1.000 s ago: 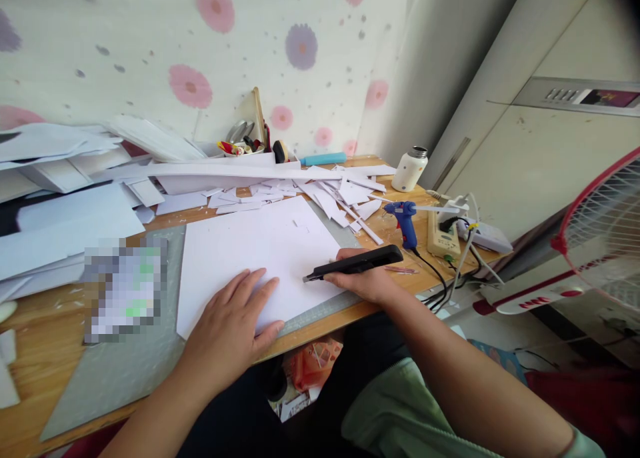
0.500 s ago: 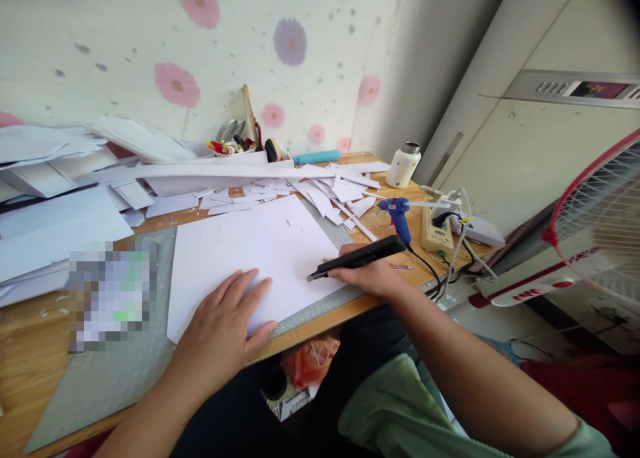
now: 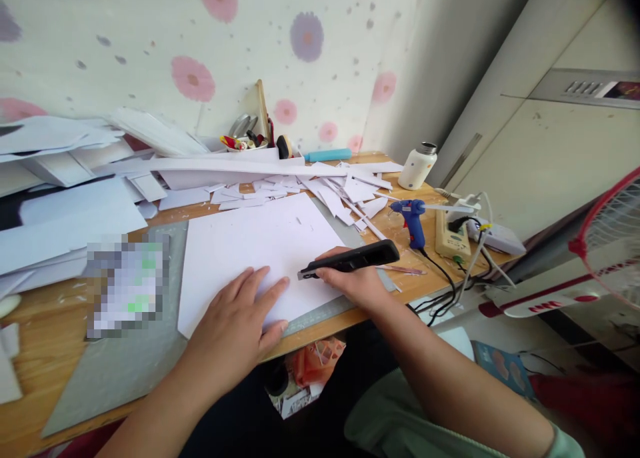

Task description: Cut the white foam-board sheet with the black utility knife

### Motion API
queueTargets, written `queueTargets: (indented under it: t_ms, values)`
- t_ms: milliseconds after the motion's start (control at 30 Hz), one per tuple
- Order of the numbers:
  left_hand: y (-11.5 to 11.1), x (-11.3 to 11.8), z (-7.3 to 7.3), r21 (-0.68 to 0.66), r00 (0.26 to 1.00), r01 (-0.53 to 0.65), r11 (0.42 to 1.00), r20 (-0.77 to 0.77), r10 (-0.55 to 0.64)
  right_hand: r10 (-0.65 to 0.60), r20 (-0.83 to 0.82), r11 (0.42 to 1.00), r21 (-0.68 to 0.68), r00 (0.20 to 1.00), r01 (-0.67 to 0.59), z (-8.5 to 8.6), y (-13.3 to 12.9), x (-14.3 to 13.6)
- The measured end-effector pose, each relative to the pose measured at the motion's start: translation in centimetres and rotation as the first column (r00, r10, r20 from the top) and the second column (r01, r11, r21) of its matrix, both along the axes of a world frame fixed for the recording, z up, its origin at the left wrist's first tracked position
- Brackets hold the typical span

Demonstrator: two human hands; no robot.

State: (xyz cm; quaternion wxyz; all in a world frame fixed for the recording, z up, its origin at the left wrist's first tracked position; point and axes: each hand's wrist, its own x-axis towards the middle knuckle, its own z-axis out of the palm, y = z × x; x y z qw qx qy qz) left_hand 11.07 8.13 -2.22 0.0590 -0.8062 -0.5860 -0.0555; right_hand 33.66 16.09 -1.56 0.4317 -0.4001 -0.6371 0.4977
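Observation:
A white board [image 3: 240, 245] lies on a grey cutting mat [image 3: 125, 371] near the table's front edge. My left hand [image 3: 245, 315] rests flat on the board's lower part, fingers spread. Closed around a black utility knife [image 3: 357, 255], my right hand [image 3: 353, 278] is over the board's right part. The knife's short blade points left, close to the board and a little right of my left fingertips; whether it touches the surface cannot be told.
Paper scraps [image 3: 345, 195] lie behind the board, white sheets [image 3: 65, 218] are piled left. At right are a blue glue gun [image 3: 414, 223], a white bottle [image 3: 418, 166], a power strip [image 3: 451, 235] with cables, and a racket [image 3: 613, 225].
The camera view has shifted, so the table appears further right. My right hand has moved the knife left over the board, nearer my left hand, which stays flat on the board.

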Motion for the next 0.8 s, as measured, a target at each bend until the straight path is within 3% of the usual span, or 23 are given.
queueTargets:
  t_ms: [167,400,567,800]
  values:
    - [0.5,1.0,0.1,0.003,0.999,0.023,1.0,0.03,-0.023,-0.012,0.038,1.0,-0.006,0.999,0.012,-0.4,0.0,0.4]
    - [1.0,1.4,-1.3,0.063,0.984,0.16,0.985,0.064,-0.164,-0.007,0.098,0.994,0.113,0.995,-0.005,-0.3,-0.1,0.5]
    - [1.1,1.0,-1.8,0.082,0.982,0.171,0.982,0.066,-0.176,0.004,0.159,0.988,0.149,0.987,-0.028,-0.2,0.0,1.1]
    - [0.9,1.3,-1.3,0.067,0.985,0.154,0.986,0.067,-0.158,0.014,0.205,0.989,0.143,0.979,-0.044,0.1,0.0,2.4]
